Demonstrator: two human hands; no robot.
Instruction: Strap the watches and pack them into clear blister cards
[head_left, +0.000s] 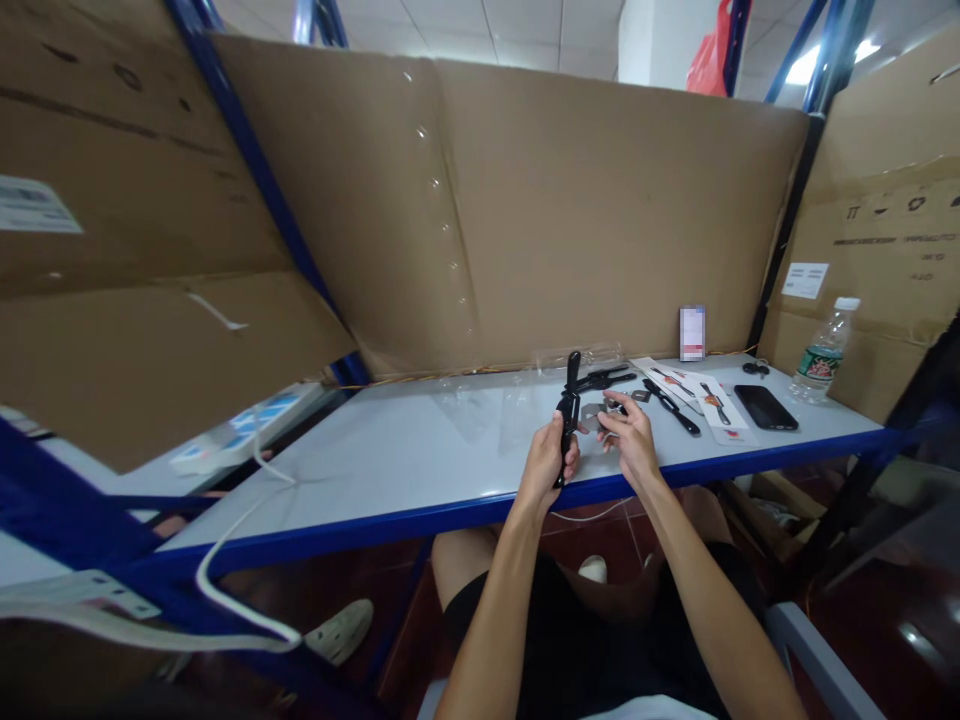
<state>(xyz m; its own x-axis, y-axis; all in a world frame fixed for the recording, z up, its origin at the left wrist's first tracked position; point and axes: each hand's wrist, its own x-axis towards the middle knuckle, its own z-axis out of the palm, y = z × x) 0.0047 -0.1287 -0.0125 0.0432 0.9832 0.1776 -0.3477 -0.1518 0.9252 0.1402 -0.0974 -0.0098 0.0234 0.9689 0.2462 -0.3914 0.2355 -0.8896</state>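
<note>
My left hand (545,456) is closed around the lower handle of a black spokeshave (572,392), which stands nearly upright above the table's front edge. To its right is my right hand (631,436), fingers apart and slightly curled. Close to those fingertips are grey metal blades (592,416); whether the fingers touch one is hard to make out. Behind the hands lies more black spokeshave hardware (606,378). Another black spokeshave (673,408) rests at an angle to the right, beside printed cards (716,408) that picture the same tool.
The grey tabletop (420,440) has a blue front edge. Clear plastic packaging (581,355) lies at the back. On the right are a black phone (765,408), keys (756,369), a water bottle (821,355) and an upright phone (692,333). Cardboard (600,210) walls the back. A white cable (217,570) hangs left.
</note>
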